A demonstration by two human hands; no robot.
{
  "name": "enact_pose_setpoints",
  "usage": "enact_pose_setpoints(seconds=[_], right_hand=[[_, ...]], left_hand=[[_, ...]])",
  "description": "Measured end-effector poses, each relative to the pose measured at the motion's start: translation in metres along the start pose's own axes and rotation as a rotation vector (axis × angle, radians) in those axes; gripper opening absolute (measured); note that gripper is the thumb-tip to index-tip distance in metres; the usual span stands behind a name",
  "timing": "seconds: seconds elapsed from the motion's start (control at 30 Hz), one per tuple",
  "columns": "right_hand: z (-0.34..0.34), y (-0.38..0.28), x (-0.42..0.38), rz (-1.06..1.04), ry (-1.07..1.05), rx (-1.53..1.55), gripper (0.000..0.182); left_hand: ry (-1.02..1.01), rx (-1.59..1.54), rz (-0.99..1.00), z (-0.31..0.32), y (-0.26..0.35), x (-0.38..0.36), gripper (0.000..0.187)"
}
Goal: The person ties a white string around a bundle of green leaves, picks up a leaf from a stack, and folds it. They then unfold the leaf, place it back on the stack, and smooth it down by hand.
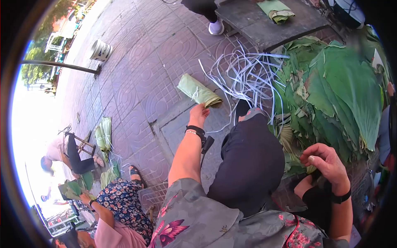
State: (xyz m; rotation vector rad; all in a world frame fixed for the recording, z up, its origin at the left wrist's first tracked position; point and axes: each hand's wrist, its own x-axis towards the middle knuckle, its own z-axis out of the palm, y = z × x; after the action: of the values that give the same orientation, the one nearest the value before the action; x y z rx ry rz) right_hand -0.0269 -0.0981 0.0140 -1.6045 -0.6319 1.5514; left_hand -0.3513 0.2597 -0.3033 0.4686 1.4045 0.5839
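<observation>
A tied bundle of folded green leaves (193, 90) is beyond my left hand (199, 115), a white strip around its middle. My left arm is stretched forward, and the bent fingers are closed at the bundle's near edge; the grip itself is partly hidden. My right hand (328, 164) is raised beside the big pile of large green leaves (331, 91). Its fingers are loosely curled and apart from the thumb, with nothing visible in them. A tangle of white strips (248, 76) lies between the bundle and the pile, close to my knee (256, 153).
A low dark table (269, 27) at the top holds another leaf bundle (278, 10). At lower left, a person in a flowered garment (124, 200) handles leaves near tied bundles (103, 134). A white bucket (101, 50) and a pole (62, 65) stand on the patterned paving (136, 82).
</observation>
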Motion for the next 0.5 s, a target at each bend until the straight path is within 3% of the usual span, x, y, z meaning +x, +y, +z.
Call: enact_pose_setpoints(seconds=[0.2,0.27,0.33,0.4,0.5], right_hand=[[0.002,-0.013,-0.015,-0.042,0.039,0.066,0.023],[0.002,-0.020,-0.024,-0.063,0.070,0.072,0.023],[0.001,-0.026,-0.032,-0.111,0.050,0.119,0.028],[0.000,-0.031,-0.041,-0.173,0.034,0.199,0.035],[0.001,-0.038,-0.054,-0.399,0.076,0.315,0.052]], left_hand=[[-0.398,-0.103,0.092,0.045,0.057,-0.092,0.019],[-0.531,-0.105,0.141,0.071,0.083,-0.154,0.020],[-0.570,-0.035,0.194,0.097,0.112,-0.227,0.020],[-0.793,0.022,0.263,0.116,0.133,-0.283,0.024],[-0.958,0.154,0.372,0.159,0.143,-0.368,0.017]])
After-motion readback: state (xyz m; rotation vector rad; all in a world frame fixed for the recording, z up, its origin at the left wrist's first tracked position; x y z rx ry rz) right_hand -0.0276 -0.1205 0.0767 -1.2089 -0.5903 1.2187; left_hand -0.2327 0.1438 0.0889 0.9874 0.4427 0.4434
